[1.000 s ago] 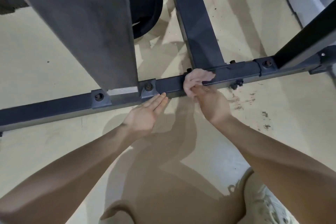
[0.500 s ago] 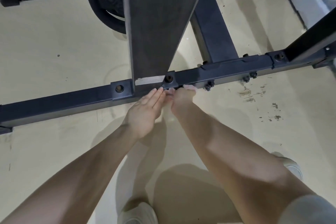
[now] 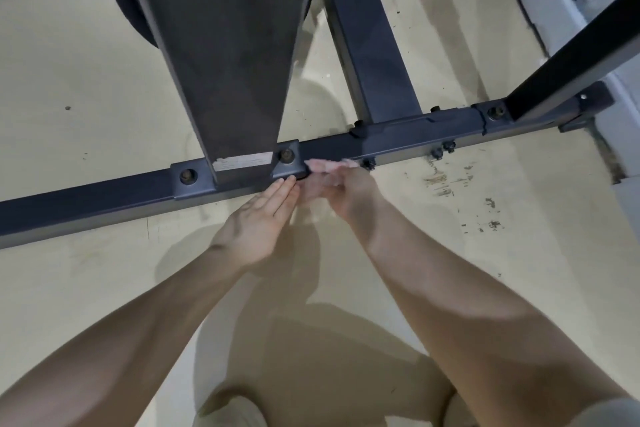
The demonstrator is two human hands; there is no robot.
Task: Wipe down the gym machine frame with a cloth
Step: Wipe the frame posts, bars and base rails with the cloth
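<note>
The pale sticker [image 3: 241,161] at the foot of the wide upright [image 3: 221,45] is worn; you can read no writing on it. Your right hand [image 3: 349,189] grips the pale pink cloth [image 3: 323,166] against the dark blue base rail [image 3: 398,140], hiding most of it. Your left hand [image 3: 258,218] lies flat, fingers [image 3: 285,189] straight, tips touching the rail beside a bolted bracket [image 3: 285,158]. The rail runs out of view at the left.

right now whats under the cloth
The pink cloth lies on the dark frame bar, held by the right hand. The bar surface beneath it is covered, so its condition cannot be seen.
</note>
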